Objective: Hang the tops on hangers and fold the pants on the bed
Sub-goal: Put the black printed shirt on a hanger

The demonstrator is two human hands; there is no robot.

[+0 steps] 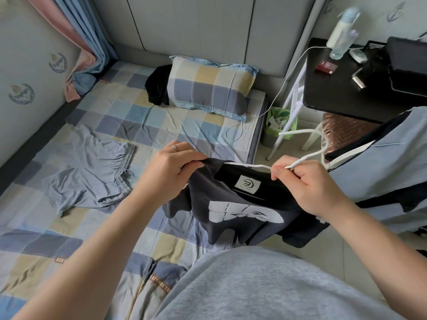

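**What the view withholds**

The white hanger (298, 132) shows little beyond its hook. Its neck disappears into the pinch of the right hand (307, 185), and its arms lie mostly inside the black T-shirt (231, 197). The left hand (171, 167) has its fingertips buried in the shirt's shoulder fabric. The neck label (247, 184) carries lettering too small to read, and folds break up the white print (245, 211).

At upper centre a black garment (158, 86) is half hidden behind the pillow (208, 88). The bottle (344, 33) at upper right is blurred. A light blue garment (381, 162) and a dark case (406, 61) run off the right edge. The grey torso (265, 285) covers the near corner of the bed (161, 125).
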